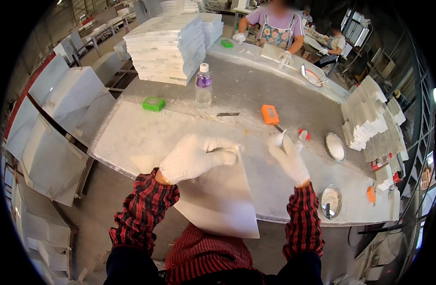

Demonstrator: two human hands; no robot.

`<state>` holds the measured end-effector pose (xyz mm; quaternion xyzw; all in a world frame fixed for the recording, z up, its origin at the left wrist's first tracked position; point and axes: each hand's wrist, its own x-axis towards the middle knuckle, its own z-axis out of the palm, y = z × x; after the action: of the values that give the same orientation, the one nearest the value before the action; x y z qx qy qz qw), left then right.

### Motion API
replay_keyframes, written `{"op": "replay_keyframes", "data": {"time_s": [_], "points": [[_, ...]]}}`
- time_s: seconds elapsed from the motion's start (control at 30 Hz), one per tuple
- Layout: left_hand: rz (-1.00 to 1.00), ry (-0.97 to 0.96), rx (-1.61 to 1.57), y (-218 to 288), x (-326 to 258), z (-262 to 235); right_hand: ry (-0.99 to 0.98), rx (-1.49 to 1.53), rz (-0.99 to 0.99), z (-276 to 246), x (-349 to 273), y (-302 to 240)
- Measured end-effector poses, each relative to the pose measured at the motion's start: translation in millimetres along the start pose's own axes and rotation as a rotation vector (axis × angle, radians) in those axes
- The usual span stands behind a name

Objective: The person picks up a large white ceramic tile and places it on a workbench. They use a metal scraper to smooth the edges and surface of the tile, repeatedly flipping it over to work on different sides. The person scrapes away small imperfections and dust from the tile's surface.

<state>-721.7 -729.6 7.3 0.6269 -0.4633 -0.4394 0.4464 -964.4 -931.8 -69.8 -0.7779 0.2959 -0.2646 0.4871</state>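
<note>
Steadying a slab (232,199), left hand (192,159) half-curled (grip unclear), we seemingly pinch a blade (278,128) in our right hand (294,164); next likely needs control.

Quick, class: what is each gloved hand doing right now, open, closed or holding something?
Left hand: closed, holding the pale slab.
Right hand: at a thin dark strip; grip cannot be told.

Slab (222,197) in front of bottle (203,88)

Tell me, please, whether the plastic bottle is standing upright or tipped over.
Upright: the plastic bottle stands on the table, its white cap at the top.
</note>
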Motion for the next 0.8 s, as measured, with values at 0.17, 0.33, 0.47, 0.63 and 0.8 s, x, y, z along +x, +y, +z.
{"op": "replay_keyframes", "data": {"time_s": [0.17,0.33,0.47,0.63,0.8], "points": [[0.061,0.022,0.022,7.2,-6.4,-2.3,-0.17,0.027,0.134,-11.7,-39.2,-69.5],[0.21,0.019,0.032,-12.6,2.0,-2.6,-0.194,-0.068,0.033,-13.0,-55.3,-109.8],[0.184,0.028,0.083,-10.3,1.4,-3.2,-0.212,0.025,0.083,-3.8,-55.1,-135.7],[0.184,0.034,0.05,-10.4,-0.4,-3.4,-0.223,0.079,0.13,1.7,-49.3,-146.9],[0.166,0.024,0.031,-10.6,-0.8,-4.5,-0.222,0.107,0.135,2.8,-42.5,-148.2]]}}
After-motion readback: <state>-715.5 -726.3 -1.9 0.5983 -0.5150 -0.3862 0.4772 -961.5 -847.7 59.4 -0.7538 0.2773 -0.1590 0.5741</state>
